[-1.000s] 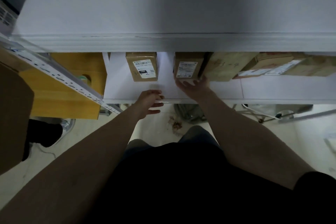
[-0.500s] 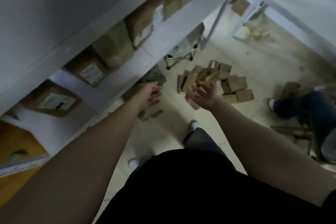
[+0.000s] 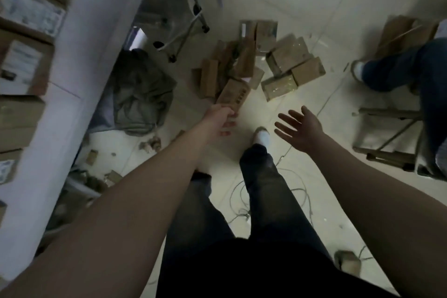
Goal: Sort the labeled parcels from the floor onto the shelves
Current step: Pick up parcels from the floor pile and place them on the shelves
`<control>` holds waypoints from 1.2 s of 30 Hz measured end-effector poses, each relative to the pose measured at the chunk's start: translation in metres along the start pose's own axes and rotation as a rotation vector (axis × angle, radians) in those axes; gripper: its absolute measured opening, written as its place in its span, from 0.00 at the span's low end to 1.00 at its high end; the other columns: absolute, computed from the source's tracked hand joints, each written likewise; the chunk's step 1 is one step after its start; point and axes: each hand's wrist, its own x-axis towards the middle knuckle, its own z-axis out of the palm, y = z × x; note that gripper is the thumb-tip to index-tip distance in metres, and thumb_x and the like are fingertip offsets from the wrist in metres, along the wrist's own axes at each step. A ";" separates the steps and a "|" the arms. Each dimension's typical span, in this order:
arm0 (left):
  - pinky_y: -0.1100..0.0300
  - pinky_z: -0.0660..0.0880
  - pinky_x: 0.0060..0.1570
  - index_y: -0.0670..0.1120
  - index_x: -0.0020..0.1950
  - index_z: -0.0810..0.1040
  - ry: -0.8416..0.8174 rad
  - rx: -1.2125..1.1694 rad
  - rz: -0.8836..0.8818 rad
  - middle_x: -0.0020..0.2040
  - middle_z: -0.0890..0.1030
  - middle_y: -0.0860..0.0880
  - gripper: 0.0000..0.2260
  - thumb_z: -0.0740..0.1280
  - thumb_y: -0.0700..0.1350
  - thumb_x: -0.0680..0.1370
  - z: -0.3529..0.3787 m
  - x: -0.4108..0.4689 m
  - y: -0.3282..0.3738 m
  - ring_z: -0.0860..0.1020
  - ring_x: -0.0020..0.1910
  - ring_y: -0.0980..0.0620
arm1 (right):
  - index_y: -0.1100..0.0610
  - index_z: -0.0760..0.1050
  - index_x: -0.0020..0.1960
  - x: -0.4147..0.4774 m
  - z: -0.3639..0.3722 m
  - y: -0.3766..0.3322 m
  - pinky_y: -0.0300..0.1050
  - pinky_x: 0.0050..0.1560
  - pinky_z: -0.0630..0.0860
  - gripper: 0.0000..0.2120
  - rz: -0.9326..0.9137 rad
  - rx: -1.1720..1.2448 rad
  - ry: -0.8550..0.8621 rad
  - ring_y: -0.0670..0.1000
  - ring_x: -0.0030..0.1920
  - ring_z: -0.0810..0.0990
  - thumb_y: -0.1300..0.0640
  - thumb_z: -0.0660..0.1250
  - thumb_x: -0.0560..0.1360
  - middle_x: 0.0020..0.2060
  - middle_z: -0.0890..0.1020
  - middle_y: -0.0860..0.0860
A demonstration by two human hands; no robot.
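Observation:
A pile of several brown cardboard parcels (image 3: pixel 285 60) lies on the pale floor ahead of me. One long parcel with dark red marks (image 3: pixel 234 94) leans at the pile's near edge. My left hand (image 3: pixel 221 121) hangs just below that parcel's near end, fingers loosely curled, nothing held; contact with it is unclear. My right hand (image 3: pixel 300 129) is spread wide and empty over bare floor, right of the pile's near side. The white shelf (image 3: pixel 72 68) runs down the left, with labeled parcels (image 3: pixel 23 65) standing on it.
A crumpled grey cloth (image 3: pixel 141 94) lies by the shelf foot, with a metal folding frame (image 3: pixel 183 19) behind it. Another person's jeans leg (image 3: pixel 411 72) and a folding stool (image 3: pixel 389 140) are at the right. Cables (image 3: pixel 242 203) trail by my feet; a small box (image 3: pixel 348 264) sits near right.
My view swung from the shelf down to the floor pile. Both hands left the shelved parcels and reached out and down; the left now overlaps the long parcel, the right has spread.

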 end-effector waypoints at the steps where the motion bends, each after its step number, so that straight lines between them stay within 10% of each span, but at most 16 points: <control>1: 0.46 0.78 0.55 0.52 0.52 0.78 -0.001 0.016 -0.019 0.51 0.84 0.49 0.08 0.62 0.40 0.82 0.007 0.026 0.005 0.82 0.47 0.48 | 0.59 0.76 0.50 0.023 0.000 -0.006 0.60 0.47 0.85 0.18 -0.005 -0.018 0.042 0.63 0.53 0.87 0.43 0.63 0.84 0.52 0.88 0.59; 13: 0.61 0.70 0.35 0.52 0.49 0.70 0.161 0.393 -0.098 0.47 0.74 0.51 0.09 0.61 0.37 0.77 -0.006 0.360 -0.003 0.74 0.45 0.52 | 0.58 0.74 0.37 0.328 0.073 0.025 0.54 0.49 0.84 0.17 0.137 -0.269 0.009 0.57 0.40 0.84 0.53 0.66 0.83 0.46 0.86 0.57; 18: 0.60 0.76 0.37 0.52 0.50 0.72 0.123 0.509 -0.104 0.48 0.74 0.53 0.10 0.63 0.36 0.79 -0.014 0.463 -0.007 0.75 0.48 0.50 | 0.57 0.75 0.69 0.421 0.108 0.044 0.63 0.56 0.83 0.16 0.181 -0.223 -0.009 0.63 0.57 0.83 0.53 0.65 0.84 0.67 0.78 0.56; 22: 0.47 0.78 0.63 0.51 0.81 0.56 0.095 0.651 -0.092 0.73 0.68 0.46 0.37 0.66 0.33 0.77 -0.016 0.520 -0.017 0.71 0.68 0.44 | 0.51 0.59 0.83 0.481 0.127 0.046 0.68 0.67 0.74 0.29 0.235 -0.206 0.043 0.67 0.73 0.72 0.43 0.59 0.85 0.80 0.65 0.53; 26: 0.54 0.82 0.40 0.60 0.83 0.46 0.057 0.571 -0.136 0.75 0.68 0.48 0.42 0.64 0.34 0.77 -0.019 0.550 -0.027 0.77 0.59 0.45 | 0.49 0.54 0.85 0.518 0.137 0.058 0.63 0.77 0.64 0.32 0.230 -0.217 0.007 0.62 0.80 0.63 0.36 0.52 0.85 0.83 0.62 0.50; 31: 0.57 0.80 0.33 0.56 0.79 0.64 0.121 0.380 -0.230 0.51 0.81 0.46 0.25 0.55 0.44 0.81 -0.035 0.545 -0.041 0.78 0.41 0.48 | 0.51 0.64 0.81 0.522 0.131 0.083 0.62 0.78 0.63 0.39 0.231 -0.099 0.067 0.59 0.75 0.72 0.28 0.41 0.81 0.76 0.73 0.55; 36: 0.48 0.82 0.49 0.55 0.53 0.81 0.038 0.157 -0.385 0.50 0.85 0.46 0.24 0.55 0.70 0.80 -0.043 0.493 -0.052 0.82 0.51 0.45 | 0.50 0.80 0.58 0.473 0.105 0.088 0.54 0.64 0.76 0.34 0.165 -0.041 0.153 0.53 0.58 0.82 0.28 0.45 0.82 0.57 0.83 0.51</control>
